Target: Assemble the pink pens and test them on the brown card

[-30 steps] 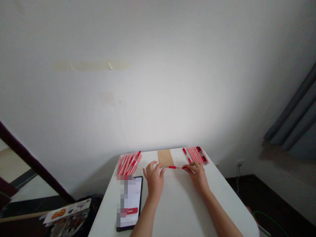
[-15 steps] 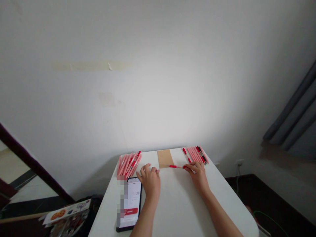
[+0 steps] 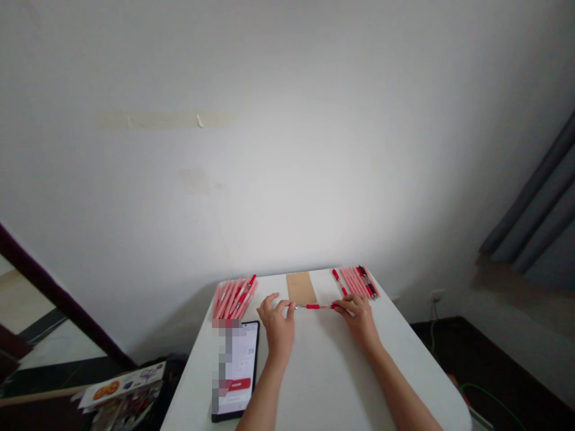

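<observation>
A red pen (image 3: pixel 314 306) lies crosswise between my hands, just in front of a brown card (image 3: pixel 300 286). My right hand (image 3: pixel 357 317) pinches the pen's right end. My left hand (image 3: pixel 277 326) has its thumb and forefinger pinched at the pen's left tip. A bundle of pink and red pens (image 3: pixel 234 296) lies at the far left of the white table (image 3: pixel 332 371). Another row of pink pens (image 3: pixel 357 280), with a dark one among them, lies at the far right.
A phone (image 3: pixel 237 366) with a lit screen lies face up by my left forearm. A white wall rises right behind the table. Grey curtains (image 3: pixel 536 209) hang at the right. Printed packaging (image 3: pixel 121 389) sits low at the left, beyond the table's edge.
My left hand went left towards the phone, then came back right and closed its fingertips on the pen's left tip. My right hand kept hold of the pen's right end.
</observation>
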The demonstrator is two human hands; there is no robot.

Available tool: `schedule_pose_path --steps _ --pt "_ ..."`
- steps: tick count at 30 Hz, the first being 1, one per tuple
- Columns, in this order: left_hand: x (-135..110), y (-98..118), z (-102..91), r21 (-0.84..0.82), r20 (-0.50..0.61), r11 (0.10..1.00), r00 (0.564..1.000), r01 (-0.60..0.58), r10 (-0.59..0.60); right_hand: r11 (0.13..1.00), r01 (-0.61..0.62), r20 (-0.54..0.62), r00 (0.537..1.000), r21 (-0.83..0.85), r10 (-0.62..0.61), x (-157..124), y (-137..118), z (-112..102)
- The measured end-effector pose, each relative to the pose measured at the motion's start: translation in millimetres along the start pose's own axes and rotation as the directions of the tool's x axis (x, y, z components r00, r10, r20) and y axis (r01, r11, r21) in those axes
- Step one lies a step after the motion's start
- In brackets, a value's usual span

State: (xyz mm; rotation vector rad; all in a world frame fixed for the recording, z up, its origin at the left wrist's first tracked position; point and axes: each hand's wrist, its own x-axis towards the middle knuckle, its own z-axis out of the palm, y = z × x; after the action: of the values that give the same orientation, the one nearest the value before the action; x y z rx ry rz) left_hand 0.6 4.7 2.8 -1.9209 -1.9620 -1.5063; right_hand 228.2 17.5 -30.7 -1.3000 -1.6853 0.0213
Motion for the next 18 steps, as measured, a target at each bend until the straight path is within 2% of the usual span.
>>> schedule_pose_path --steps 6,18 --pt "2.3 -3.9 2.2 -0.080 -0.016 0.997 1.000 0.016 -0.017 0.999 0.023 0.025 0.999 0.022 -0.023 0.6 -4.3 -0.9" --pt "2.2 -2.1 0.6 -0.089 -0.027 0.996 1.000 0.011 -0.014 0.999 0.014 0.054 0.998 0.033 -0.016 0.7 -5.9 -1.9"
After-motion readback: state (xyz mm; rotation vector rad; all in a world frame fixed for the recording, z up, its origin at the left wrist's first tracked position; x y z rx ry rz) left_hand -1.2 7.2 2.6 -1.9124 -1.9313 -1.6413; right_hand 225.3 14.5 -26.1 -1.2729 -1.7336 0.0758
